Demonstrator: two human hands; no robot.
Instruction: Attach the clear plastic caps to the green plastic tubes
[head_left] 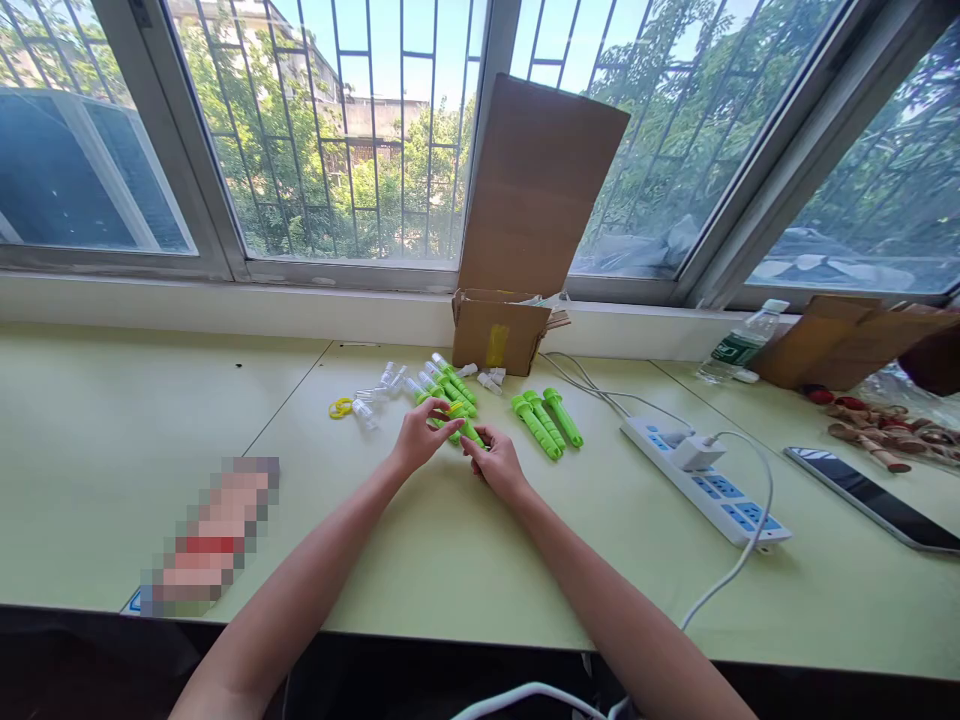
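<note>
My right hand (496, 465) grips the lower end of a bright green plastic tube (471, 432). A yellow ring (457, 409) shows at the tube's upper end, where the fingers of my left hand (421, 436) close on it. Just behind my hands lies a group of green tubes with clear caps (453, 384), partly hidden by my left fingers. Loose clear plastic caps (365, 413) lie to the left, beside a few yellow rings (340, 408). On the right are three green tubes (537, 424) without clear caps. Small whitish translucent pieces (490, 383) rest in front of the box.
An open cardboard box (499, 335) stands against the window sill. To the right are a white power strip (705, 485) with cables, a phone (874, 498), a water bottle (742, 343) and wooden-looking pieces (885, 435). A blurred flat item (214, 535) lies at front left.
</note>
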